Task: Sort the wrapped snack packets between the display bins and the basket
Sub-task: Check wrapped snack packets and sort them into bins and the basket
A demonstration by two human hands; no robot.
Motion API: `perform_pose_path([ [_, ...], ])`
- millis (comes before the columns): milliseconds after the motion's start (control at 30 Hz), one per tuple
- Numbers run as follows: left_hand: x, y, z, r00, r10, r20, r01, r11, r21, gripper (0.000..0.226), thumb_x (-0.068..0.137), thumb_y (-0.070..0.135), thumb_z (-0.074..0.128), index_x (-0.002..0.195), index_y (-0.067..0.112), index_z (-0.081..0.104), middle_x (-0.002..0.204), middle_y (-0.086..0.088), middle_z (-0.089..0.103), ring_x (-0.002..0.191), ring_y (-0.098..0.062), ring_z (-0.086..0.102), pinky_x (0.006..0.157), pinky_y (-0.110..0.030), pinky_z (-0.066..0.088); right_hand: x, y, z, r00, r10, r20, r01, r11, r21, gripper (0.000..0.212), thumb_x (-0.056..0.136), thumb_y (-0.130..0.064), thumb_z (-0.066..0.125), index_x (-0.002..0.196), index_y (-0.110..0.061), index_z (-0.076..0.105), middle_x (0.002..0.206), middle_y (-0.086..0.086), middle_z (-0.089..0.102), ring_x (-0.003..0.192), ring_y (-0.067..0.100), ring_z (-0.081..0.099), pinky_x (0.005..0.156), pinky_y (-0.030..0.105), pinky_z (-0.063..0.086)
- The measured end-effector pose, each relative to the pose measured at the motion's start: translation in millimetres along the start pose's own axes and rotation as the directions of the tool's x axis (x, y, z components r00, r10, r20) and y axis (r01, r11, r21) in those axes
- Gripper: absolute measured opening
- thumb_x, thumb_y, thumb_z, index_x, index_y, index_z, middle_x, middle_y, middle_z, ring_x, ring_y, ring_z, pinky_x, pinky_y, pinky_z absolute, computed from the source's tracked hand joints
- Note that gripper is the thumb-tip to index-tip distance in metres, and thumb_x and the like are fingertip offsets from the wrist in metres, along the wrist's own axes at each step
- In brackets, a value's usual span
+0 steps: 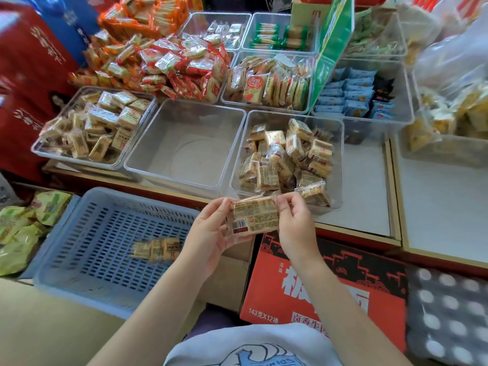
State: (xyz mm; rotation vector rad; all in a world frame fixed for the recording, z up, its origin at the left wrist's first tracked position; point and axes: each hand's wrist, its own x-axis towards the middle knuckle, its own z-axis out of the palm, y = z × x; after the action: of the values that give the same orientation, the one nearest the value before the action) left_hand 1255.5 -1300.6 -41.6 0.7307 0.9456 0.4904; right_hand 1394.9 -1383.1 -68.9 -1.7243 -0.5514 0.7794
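Note:
I hold one tan wrapped snack packet [254, 216] between both hands, barcode side up, in front of the shelf edge. My left hand [211, 231] grips its left end and my right hand [295, 223] pinches its right end. A blue slotted basket [79, 260] lies lower left, and a couple of tan packets [158, 249] rest on its floor. Above sit three clear bins: the left bin [43, 151] full of tan packets, the middle bin [148, 170] bare, the right bin [339, 143] partly filled with the same packets.
Red and orange packets [169, 64] pile up behind the bins. Further bins hold beige [266, 83], green [280, 35] and blue [351, 93] packets. A red carton [330, 286] stands below the shelf, with green bags [18, 228] at far left.

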Motion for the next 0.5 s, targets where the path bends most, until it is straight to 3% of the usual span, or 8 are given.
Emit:
perform_pose_path([
  [133,1.0,1.7,6.4,0.995,-0.04,0.087,0.038,0.999,0.018,0.031,0.085,0.033,0.068,0.105,0.011,0.059,0.12,-0.021,0.071,0.107,-0.038,0.071,0.078,-0.041,0.064,1.9,-1.2,-7.5,0.998,-0.047,-0.035,0.047,0.999,0.019,0.024,0.108,-0.03,0.046,0.091,-0.017,0.058,0.086,0.02,0.065,0.074,0.029,0.059,0.063,0.039,0.051],
  [200,1.1,3.9,8.2,0.984,-0.047,0.173,0.035,0.997,0.073,0.043,0.081,0.026,0.081,0.113,0.011,0.056,0.12,-0.018,0.071,0.109,-0.035,0.071,0.081,-0.04,0.063,4.8,-6.3,-11.3,0.997,-0.064,-0.05,0.065,0.997,0.028,0.023,0.107,-0.031,0.048,0.09,-0.021,0.059,0.081,0.015,0.065,0.068,0.026,0.058,0.059,0.041,0.05],
  [267,0.8,7.5,10.9,0.971,-0.07,0.231,0.033,0.987,0.159,0.056,0.077,0.017,0.08,0.125,0.011,0.052,0.123,-0.017,0.071,0.112,-0.034,0.07,0.081,-0.039,0.063,6.0,-12.3,-13.0,0.995,-0.094,-0.028,0.095,0.995,0.026,0.021,0.107,-0.031,0.048,0.09,-0.025,0.059,0.085,0.013,0.067,0.074,0.025,0.064,0.062,0.044,0.057],
  [333,0.2,12.4,14.6,0.973,-0.082,0.214,0.038,0.979,0.2,0.06,0.082,0.02,0.082,0.131,0.01,0.05,0.124,-0.017,0.07,0.11,-0.032,0.072,0.074,-0.036,0.063,7.2,-17.3,-13.8,0.992,-0.126,0.018,0.126,0.992,-0.017,0.021,0.107,-0.032,0.049,0.089,-0.029,0.06,0.086,0.013,0.067,0.08,0.032,0.066,0.064,0.049,0.058],
  [433,1.0,21.9,18.5,0.983,-0.096,0.155,0.07,0.984,0.165,0.056,0.082,0.025,0.073,0.13,0.005,0.051,0.113,-0.015,0.074,0.098,-0.029,0.075,0.063,-0.032,0.062,11.2,-23.5,-17.1,0.989,-0.136,0.064,0.138,0.99,-0.031,0.02,0.105,-0.032,0.054,0.091,-0.022,0.064,0.079,0.022,0.066,0.073,0.047,0.062,0.058,0.055,0.053],
  [500,3.8,27.1,17.6,0.986,-0.111,0.128,0.093,0.986,0.136,0.045,0.087,0.026,0.068,0.124,0.006,0.053,0.106,-0.014,0.075,0.093,-0.027,0.075,0.061,-0.034,0.063,17.7,-26.0,-23.4,0.987,-0.153,0.042,0.155,0.986,-0.059,0.019,0.103,-0.031,0.058,0.09,-0.02,0.066,0.068,0.016,0.064,0.058,0.038,0.057,0.049,0.047,0.048],
])
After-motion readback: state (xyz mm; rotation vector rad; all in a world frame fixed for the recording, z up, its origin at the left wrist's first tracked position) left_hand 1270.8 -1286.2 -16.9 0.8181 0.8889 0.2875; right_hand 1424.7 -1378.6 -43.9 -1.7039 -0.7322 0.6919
